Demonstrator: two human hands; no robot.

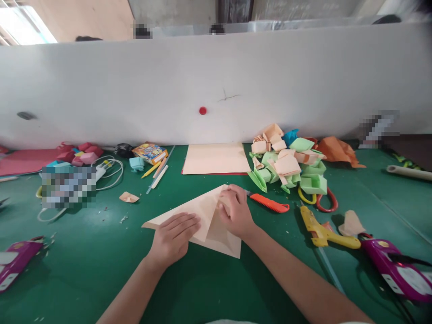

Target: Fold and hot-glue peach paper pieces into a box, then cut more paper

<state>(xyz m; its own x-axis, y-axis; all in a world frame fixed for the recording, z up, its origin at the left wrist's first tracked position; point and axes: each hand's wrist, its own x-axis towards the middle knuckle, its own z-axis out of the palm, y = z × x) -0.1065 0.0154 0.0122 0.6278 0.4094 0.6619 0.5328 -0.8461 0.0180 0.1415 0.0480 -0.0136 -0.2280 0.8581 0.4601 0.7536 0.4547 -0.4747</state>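
A peach paper sheet [202, 211], partly folded into a pointed shape, lies on the green table [101, 270] in front of me. My left hand [175, 236] rests flat on its lower left part, fingers stretched out. My right hand [236, 211] is curled on the paper's upper right part, its fingers pressed down on a folded flap. An orange utility knife [270, 203] lies just right of my right hand.
A flat stack of peach paper [216, 158] lies behind. A heap of folded peach and green paper pieces [290, 164] sits at right, with scissors [320, 200], a yellow glue gun [324, 231] and a purple tool [394, 267]. Pens, a small box [149, 152], cable and pink paper shapes [81, 153] lie at left.
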